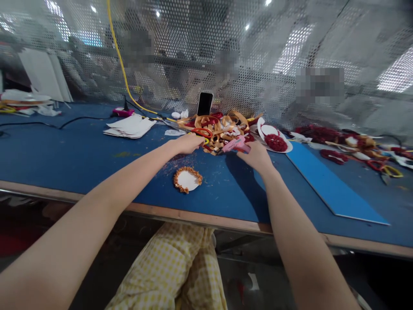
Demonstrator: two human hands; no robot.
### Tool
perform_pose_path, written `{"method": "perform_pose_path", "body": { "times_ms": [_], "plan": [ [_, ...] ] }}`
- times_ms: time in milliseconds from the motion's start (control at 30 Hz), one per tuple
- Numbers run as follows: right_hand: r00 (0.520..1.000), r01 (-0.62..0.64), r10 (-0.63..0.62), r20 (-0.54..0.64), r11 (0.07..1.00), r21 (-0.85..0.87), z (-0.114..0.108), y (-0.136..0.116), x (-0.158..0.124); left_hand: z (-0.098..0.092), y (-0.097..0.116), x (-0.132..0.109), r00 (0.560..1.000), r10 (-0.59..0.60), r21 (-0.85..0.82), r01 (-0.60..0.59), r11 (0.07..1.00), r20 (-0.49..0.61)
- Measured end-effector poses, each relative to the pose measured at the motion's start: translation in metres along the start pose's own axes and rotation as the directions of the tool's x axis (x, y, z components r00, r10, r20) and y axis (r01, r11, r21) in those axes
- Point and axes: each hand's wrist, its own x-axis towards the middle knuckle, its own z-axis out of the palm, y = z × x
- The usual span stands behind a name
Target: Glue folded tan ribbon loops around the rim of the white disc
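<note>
My left hand [189, 143] reaches to the near left side of a heap of ribbon. Its fingers are closed at the handles of a pair of scissors [204, 132], red and yellow; the blades are hidden. In my right hand [256, 156] is a pink glue gun [236, 144], its nozzle end pointing left over the ribbon. The gold and dark red ribbon pieces [222, 129] lie loosely tangled beyond both hands. Closer to me, a white paper disc [189, 181] rests flat on the blue table, with gathered gold ribbon around most of its rim.
A phone [205, 103] leans upright behind the ribbon. White paper sheets [130, 127] are stacked at left, near a yellow cable [119, 56]. White discs with a dark red rosette [275, 142] stand right of my hand, beside a blue board [332, 181]. More scissors [391, 172] lie far right.
</note>
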Motion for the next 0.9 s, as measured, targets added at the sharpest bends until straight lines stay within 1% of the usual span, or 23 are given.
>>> {"method": "perform_pose_path", "body": {
  "times_ms": [167, 333, 500, 567, 700, 900],
  "plan": [
    [1.000, -0.008, 0.008, -0.007, 1.000, -0.011, -0.001, -0.002, -0.001, -0.001, -0.002, 0.000, 1.000, 0.011, -0.004, -0.011, 1.000, 0.007],
    [1.000, -0.002, 0.002, -0.016, 1.000, -0.013, 0.001, -0.001, 0.000, -0.002, 0.003, 0.000, 0.999, 0.025, 0.011, -0.026, 1.000, 0.032],
    [1.000, -0.004, 0.004, -0.024, 1.000, 0.005, 0.003, 0.000, 0.000, -0.002, 0.007, -0.009, 0.997, 0.039, -0.004, -0.039, 0.999, 0.061],
    [1.000, 0.008, -0.008, -0.020, 1.000, 0.002, 0.003, 0.000, 0.000, -0.002, 0.004, -0.016, 0.999, 0.030, -0.020, -0.029, 0.999, 0.046],
    [1.000, 0.013, -0.013, -0.011, 1.000, -0.011, 0.002, 0.000, 0.000, 0.001, -0.006, -0.024, 1.000, -0.022, -0.039, 0.021, 0.999, -0.019],
    [1.000, 0.021, -0.021, 0.002, 1.000, -0.020, 0.000, 0.001, 0.000, 0.006, -0.014, -0.019, 0.996, -0.040, -0.077, 0.034, 0.996, -0.080]
  ]
}}
